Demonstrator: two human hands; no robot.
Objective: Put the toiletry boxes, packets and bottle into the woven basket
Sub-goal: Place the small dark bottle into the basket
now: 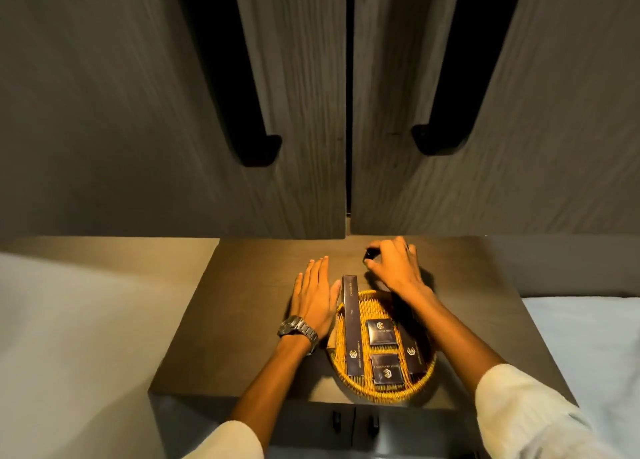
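A yellow woven basket (pixel 349 382) sits near the front edge of a dark wooden cabinet top (pixel 242 320). In it lie a long dark box (pixel 353 327), a second long box (pixel 414 356) partly under my right forearm, and two square dark packets (pixel 381 331) (pixel 387 368). My left hand (pixel 313 299) rests flat on the top, fingers apart, touching the basket's left side. My right hand (pixel 393 268) is beyond the basket, fingers closed around a small dark bottle (pixel 370 253) of which only the black cap shows.
Two tall grey wardrobe doors (pixel 294 112) with black handles (pixel 258 146) hang right behind the cabinet top. White bedding (pixel 588 337) lies to the right, a pale surface to the left. Small black knobs (pixel 372 424) are on the cabinet front below.
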